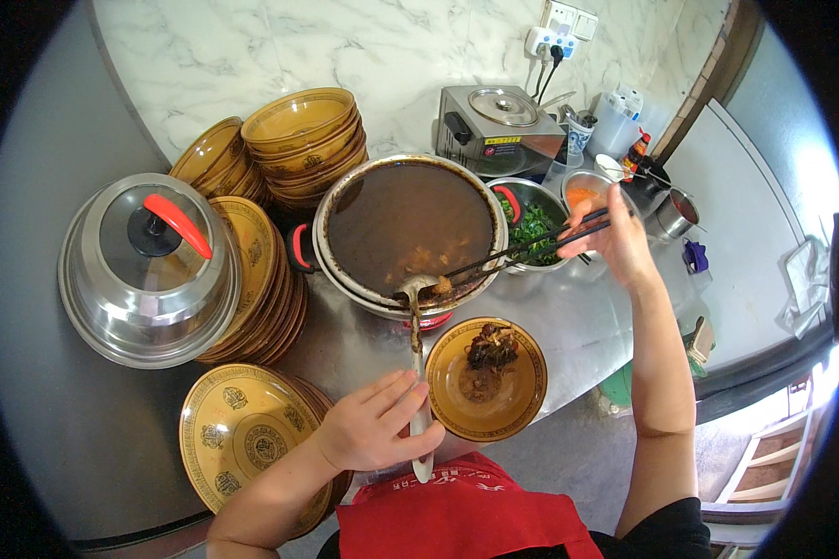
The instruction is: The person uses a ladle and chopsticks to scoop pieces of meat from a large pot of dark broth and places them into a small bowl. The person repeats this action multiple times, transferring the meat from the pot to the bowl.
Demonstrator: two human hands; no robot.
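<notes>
My left hand grips the pale handle of a ladle, its bowl at the near rim of a large pot of brown broth. In my right hand is a pair of long black chopsticks reaching over the pot's right rim. Their tips are at a small brown piece of food beside the ladle's bowl. Just below the pot, a yellow-brown bowl holds a clump of dark, leafy-looking food.
Stacked bowls and plates stand left, near a metal lid with a red handle. Right of the pot are a bowl of chopped greens, a bowl with orange-red contents, a metal appliance and a sauce bottle.
</notes>
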